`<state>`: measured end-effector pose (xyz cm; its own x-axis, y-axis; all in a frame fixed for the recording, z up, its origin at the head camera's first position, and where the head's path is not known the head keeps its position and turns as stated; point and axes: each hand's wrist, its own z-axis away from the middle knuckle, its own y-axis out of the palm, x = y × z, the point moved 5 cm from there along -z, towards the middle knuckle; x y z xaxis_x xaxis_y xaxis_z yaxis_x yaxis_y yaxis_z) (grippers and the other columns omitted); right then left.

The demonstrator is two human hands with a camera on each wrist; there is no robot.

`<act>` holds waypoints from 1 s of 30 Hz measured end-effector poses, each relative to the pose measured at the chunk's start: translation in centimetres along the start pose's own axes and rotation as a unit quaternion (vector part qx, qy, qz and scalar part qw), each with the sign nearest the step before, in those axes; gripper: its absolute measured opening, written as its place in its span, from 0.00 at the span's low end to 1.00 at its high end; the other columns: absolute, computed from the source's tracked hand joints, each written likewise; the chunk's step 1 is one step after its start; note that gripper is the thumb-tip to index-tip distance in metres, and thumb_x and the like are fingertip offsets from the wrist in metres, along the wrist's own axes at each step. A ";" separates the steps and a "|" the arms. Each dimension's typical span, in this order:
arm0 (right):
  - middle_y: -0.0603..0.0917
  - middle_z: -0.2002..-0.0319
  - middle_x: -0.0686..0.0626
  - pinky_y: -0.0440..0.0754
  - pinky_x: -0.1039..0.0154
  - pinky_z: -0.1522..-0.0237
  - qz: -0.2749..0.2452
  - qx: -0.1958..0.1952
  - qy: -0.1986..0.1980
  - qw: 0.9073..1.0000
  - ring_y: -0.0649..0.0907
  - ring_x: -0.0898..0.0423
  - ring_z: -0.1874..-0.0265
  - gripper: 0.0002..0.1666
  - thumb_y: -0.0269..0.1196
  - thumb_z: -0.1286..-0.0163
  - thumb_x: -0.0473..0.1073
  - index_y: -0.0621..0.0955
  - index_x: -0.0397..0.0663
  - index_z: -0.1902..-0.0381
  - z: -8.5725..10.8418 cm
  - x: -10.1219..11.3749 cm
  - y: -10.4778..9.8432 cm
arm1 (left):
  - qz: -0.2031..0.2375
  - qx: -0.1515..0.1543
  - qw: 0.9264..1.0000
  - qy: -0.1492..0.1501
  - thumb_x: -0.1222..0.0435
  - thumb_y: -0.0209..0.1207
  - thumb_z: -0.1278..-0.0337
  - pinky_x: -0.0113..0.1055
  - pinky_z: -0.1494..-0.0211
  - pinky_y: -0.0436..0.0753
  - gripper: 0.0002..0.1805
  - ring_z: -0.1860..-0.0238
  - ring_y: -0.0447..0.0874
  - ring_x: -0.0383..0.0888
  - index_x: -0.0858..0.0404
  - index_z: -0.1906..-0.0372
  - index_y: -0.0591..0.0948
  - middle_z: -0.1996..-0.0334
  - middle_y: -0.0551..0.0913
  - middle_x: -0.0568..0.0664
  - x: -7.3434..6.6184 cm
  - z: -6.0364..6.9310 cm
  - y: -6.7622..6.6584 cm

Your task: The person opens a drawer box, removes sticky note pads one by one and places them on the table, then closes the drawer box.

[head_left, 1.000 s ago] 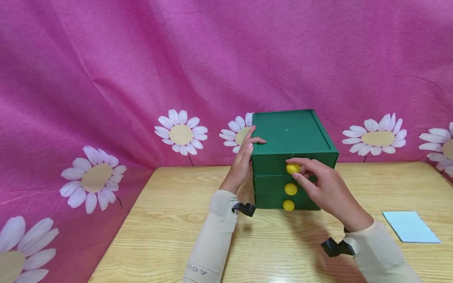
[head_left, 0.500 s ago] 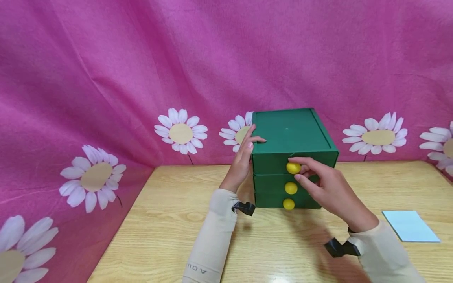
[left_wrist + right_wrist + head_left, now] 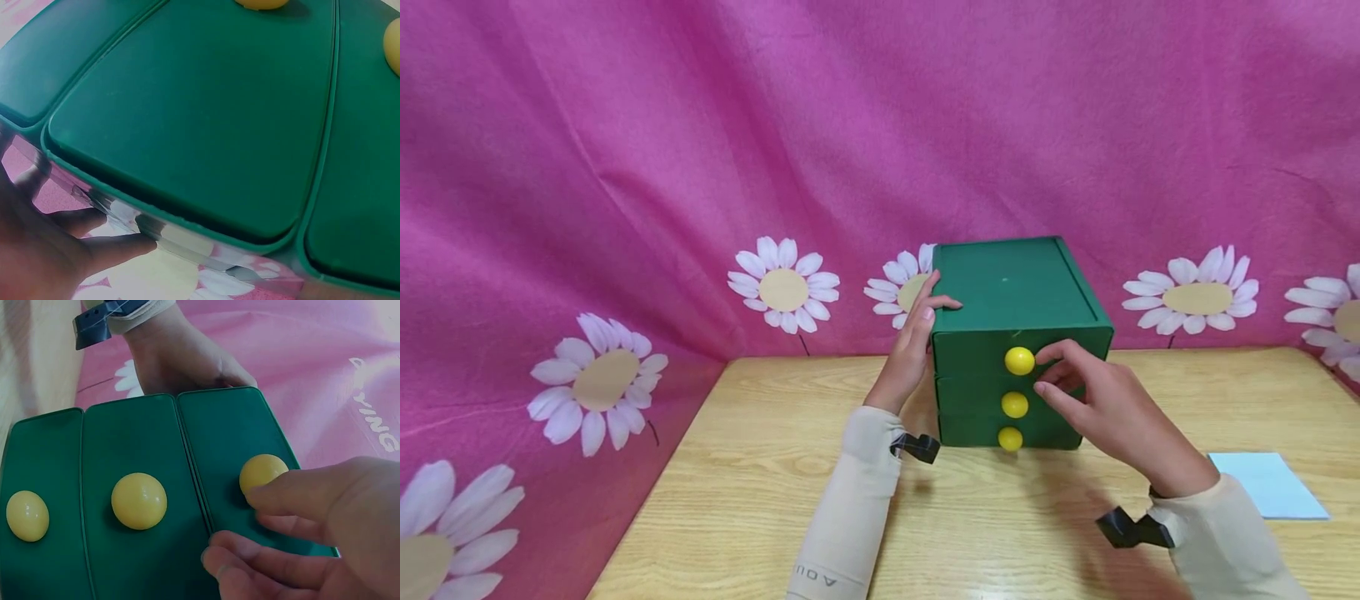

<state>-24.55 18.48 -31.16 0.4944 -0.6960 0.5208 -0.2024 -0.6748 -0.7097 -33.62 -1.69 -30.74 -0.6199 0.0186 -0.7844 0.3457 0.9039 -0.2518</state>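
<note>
A green cabinet (image 3: pixel 1015 287) with three stacked drawers stands on the table, each drawer front bearing a round yellow knob. The drawers look closed. The left hand (image 3: pixel 908 354) rests against the cabinet's left side, one fingertip over the top edge; in the left wrist view its fingers (image 3: pixel 119 250) spread along the side. Just right of the top knob (image 3: pixel 1019 361) is the right hand (image 3: pixel 1112 408), thumb and forefinger apart and bent, holding nothing. In the right wrist view a finger overlaps the top knob (image 3: pixel 259 470); contact cannot be told there.
A light blue square pad (image 3: pixel 1270 485) lies on the wooden table (image 3: pixel 760 483) to the right of the cabinet. Behind and at the left hangs a pink cloth (image 3: pixel 850 125) with white flowers.
The right hand has let go of the top knob and moved slightly right. The left hand stays against the cabinet's side. The drawers look unchanged.
</note>
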 end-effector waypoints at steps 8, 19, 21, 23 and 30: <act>0.83 0.70 0.56 0.76 0.65 0.74 0.010 0.082 0.019 0.996 0.80 0.61 0.73 0.13 0.65 0.35 0.39 0.78 0.50 0.53 0.1 -0.5 1.1 | 0.001 -0.007 1.000 0.002 0.64 0.29 0.25 0.56 0.27 0.41 0.22 0.23 0.35 0.48 0.71 0.44 0.71 0.23 0.44 0.57 0.2 0.1 -0.1; 0.83 0.69 0.56 0.77 0.66 0.73 -0.001 0.130 0.020 0.991 0.79 0.62 0.73 0.17 0.66 0.36 0.40 0.79 0.48 0.49 0.2 -1.1 2.3 | 0.001 -0.004 1.000 0.011 0.65 0.29 0.25 0.54 0.26 0.40 0.22 0.24 0.34 0.53 0.73 0.44 0.71 0.24 0.44 0.59 0.1 0.1 0.0; 0.84 0.68 0.56 0.78 0.65 0.72 -0.009 0.142 0.015 0.990 0.79 0.62 0.72 0.18 0.66 0.36 0.40 0.79 0.47 0.48 0.3 -1.2 2.5 | 0.001 -0.005 1.000 0.013 0.65 0.29 0.25 0.53 0.26 0.40 0.22 0.24 0.34 0.54 0.73 0.44 0.71 0.24 0.45 0.59 0.1 0.1 0.0; 0.84 0.67 0.56 0.78 0.65 0.71 -0.011 0.151 0.013 0.988 0.80 0.62 0.71 0.18 0.66 0.36 0.40 0.79 0.49 0.48 0.3 -1.3 2.7 | 0.000 -0.004 1.000 0.014 0.65 0.29 0.25 0.53 0.26 0.40 0.22 0.24 0.34 0.54 0.73 0.44 0.71 0.24 0.45 0.60 0.1 0.1 0.1; 0.85 0.66 0.55 0.79 0.65 0.69 -0.013 0.151 0.002 0.988 0.81 0.62 0.70 0.18 0.66 0.36 0.40 0.78 0.49 0.48 0.2 -1.3 3.0 | -0.001 -0.002 1.000 0.013 0.65 0.29 0.25 0.55 0.26 0.41 0.22 0.24 0.34 0.53 0.73 0.44 0.71 0.24 0.44 0.59 0.0 0.0 0.0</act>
<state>-25.62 17.43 -34.05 0.4934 -0.6805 0.5417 0.0722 -0.5886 -0.8052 -33.58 -1.73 -30.75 -0.6389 0.0278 -0.7688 0.3416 0.9057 -0.2511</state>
